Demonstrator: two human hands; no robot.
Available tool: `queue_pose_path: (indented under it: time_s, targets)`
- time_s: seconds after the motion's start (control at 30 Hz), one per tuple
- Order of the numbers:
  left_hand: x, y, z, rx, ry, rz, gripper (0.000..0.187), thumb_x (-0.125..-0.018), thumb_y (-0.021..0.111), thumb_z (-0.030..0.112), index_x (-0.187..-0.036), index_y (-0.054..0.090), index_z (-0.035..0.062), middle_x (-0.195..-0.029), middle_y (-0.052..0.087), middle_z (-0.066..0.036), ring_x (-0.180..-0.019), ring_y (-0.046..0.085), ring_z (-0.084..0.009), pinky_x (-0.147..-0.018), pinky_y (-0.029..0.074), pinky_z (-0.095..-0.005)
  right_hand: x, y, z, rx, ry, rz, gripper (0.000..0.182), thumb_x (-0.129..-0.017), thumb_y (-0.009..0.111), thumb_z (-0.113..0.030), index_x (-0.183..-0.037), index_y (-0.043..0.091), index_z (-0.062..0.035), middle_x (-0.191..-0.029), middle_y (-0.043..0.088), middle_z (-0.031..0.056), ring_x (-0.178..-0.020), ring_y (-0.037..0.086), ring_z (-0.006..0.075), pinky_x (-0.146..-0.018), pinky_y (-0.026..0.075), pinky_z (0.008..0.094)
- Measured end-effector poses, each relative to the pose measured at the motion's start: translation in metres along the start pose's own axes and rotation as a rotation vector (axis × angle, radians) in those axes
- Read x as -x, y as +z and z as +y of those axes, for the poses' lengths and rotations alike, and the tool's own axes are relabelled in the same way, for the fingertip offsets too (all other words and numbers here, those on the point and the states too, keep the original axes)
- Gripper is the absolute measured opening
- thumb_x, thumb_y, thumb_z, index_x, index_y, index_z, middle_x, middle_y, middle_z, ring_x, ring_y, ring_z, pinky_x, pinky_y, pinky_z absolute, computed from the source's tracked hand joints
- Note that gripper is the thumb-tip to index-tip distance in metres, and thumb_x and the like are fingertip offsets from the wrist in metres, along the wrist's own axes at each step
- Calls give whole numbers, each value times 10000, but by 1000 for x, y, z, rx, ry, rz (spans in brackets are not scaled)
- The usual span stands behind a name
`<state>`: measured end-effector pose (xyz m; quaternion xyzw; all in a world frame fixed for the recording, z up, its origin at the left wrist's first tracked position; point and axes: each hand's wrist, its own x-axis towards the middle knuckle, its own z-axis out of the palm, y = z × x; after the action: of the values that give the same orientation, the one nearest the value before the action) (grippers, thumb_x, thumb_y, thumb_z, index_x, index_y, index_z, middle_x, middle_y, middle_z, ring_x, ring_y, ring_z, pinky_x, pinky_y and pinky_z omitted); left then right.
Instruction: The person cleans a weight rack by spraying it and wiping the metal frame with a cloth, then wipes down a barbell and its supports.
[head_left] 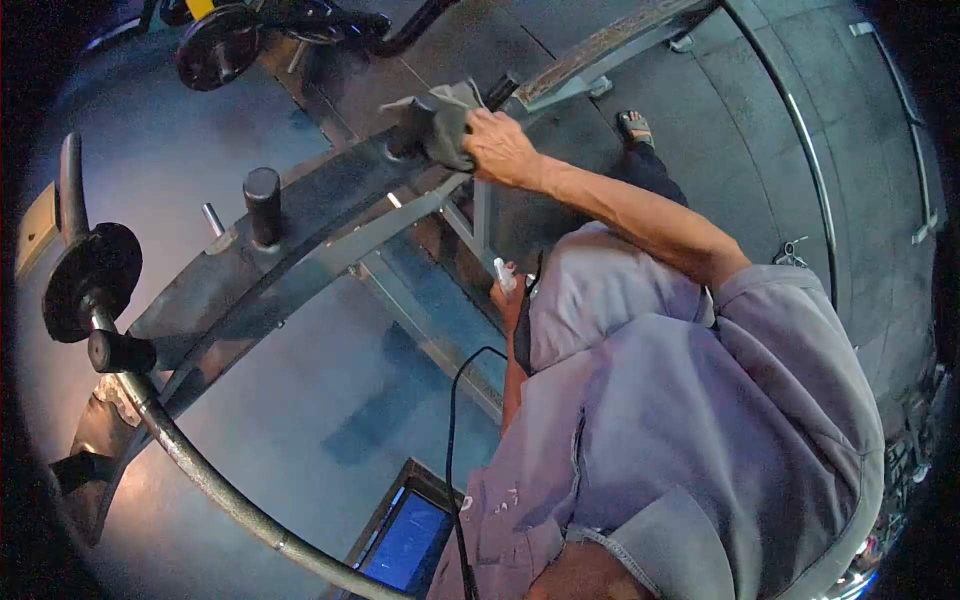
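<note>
Along the curved black metal beam (325, 197), our right hand (503, 152) is gripping loose, snag-prone grey fabric cloth (448, 135), our left hand (511, 304) a small white object (503, 272).

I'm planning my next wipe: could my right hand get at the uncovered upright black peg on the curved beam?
Probably, with a lean: the right hand must pass the nearer peg beside its cloth, then the way to the upright black peg looks free.

The head camera is looking steeply down from above the wearer's shirt (660, 400), which is filling the lower right at close range. It is facing the metal frame (335, 190) and floor (745, 150), both lying farther off. One wide, round view is covering everything.
</note>
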<state>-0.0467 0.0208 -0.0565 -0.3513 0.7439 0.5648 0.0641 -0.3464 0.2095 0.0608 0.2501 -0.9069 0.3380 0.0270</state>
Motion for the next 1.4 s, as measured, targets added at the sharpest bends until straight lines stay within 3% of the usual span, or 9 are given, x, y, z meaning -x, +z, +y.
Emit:
queue_pose_path:
  time_s: [0.17,0.27,0.87,0.97,1.0,1.1,1.2,1.3,1.4]
  targets:
    - [1,7,16,-129,-5,10,326,-756,656,121,-1052,625,-14,-874,618,-23,-757,563,-121,-666,463,-291,6,6,2,62,163,-47,150,-720,613,-194,-790,649,-66,-925,546,150,-910,556,284,-690,485,399]
    - [8,13,49,-299,-13,10,329,-745,658,133,-1040,631,-13,-836,616,-15,-725,554,-115,-644,454,-287,1,-6,-20,-27,19,-4,145,-731,592,-183,-821,649,-86,-936,524,136,-918,554,278,-687,483,392]
    - [12,8,16,57,16,25,314,-734,684,173,-1016,649,38,-823,600,10,-685,519,-81,-619,435,-274,-14,6,-19,-26,166,-206,223,-691,620,-179,-887,621,-72,-951,573,172,-821,620,301,-628,486,411]
    - [-8,1,-9,-362,75,61,314,-755,681,141,-1044,637,28,-891,627,-12,-741,559,-105,-666,457,-281,-19,1,-14,-16,178,-234,232,-671,634,-197,-866,620,-73,-906,584,167,-786,626,299,-614,483,401]
    - [-8,-4,-16,-136,213,15,329,-770,685,149,-1065,627,13,-946,643,-31,-803,574,-122,-706,463,-288,-21,1,-14,-14,191,-261,235,-663,640,-204,-858,620,-74,-886,589,164,-774,627,299,-610,482,397]
    - [-18,-24,-21,344,-103,-192,316,-771,698,155,-1047,622,23,-885,601,-13,-742,531,-92,-639,433,-255,-15,0,-26,-4,107,-200,189,-667,637,-204,-807,637,-77,-808,621,147,-731,641,282,-578,482,390]
    - [-6,-7,9,98,88,-128,296,-778,694,154,-1032,615,24,-840,557,2,-682,484,-70,-591,399,-233,-5,1,-19,17,21,-26,125,-695,614,-179,-750,658,-77,-711,653,123,-673,656,264,-530,485,392]
    - [10,16,76,-162,52,-21,297,-788,682,152,-1037,603,11,-825,541,6,-661,470,-69,-581,389,-229,-4,20,0,12,153,-171,133,-682,622,-184,-745,642,-68,-688,637,126,-640,648,261,-509,477,405]
    - [-2,10,58,-148,76,-15,307,-789,678,144,-1044,591,-5,-844,558,-7,-674,485,-79,-600,404,-242,-2,-4,-21,-103,109,-215,264,-595,676,-222,-791,611,-59,-703,633,145,-656,649,289,-547,487,432]
